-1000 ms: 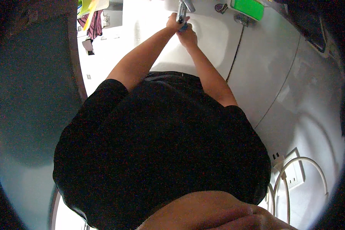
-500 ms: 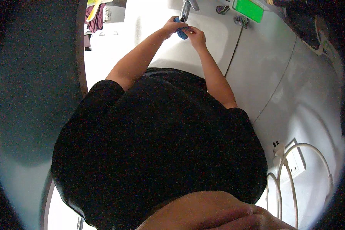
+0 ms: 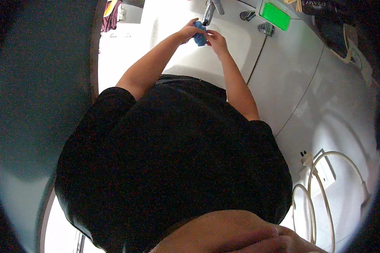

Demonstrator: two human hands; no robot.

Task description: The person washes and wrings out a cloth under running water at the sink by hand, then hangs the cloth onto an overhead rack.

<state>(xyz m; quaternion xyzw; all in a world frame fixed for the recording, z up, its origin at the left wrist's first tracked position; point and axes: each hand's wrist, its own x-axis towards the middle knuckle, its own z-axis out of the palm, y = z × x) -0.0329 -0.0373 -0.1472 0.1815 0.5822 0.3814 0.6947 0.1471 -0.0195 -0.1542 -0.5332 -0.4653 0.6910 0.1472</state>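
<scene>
A crumpled blue cloth (image 3: 199, 39) hangs between my hands, just below the spout of the chrome faucet (image 3: 208, 16). My left hand (image 3: 188, 32) is closed on its left side, with the thumb across the front. From the right, my right hand (image 3: 217, 43) pinches the cloth's edge with bent fingers. Both hands are held over the white sink basin (image 3: 234, 48). Whether water runs from the spout is too small to make out.
A bright green rectangular item (image 3: 274, 17) sits at the basin's far right, beside metal wall fittings (image 3: 266, 28). A white plug with cables (image 3: 309, 160) is at a wall socket on the right. A dark panel (image 3: 38, 105) stands along my left side.
More of the blue cloth shows between my hands, bunched wider than before. Both hands remain under the spout, and the whole view has shifted slightly.
</scene>
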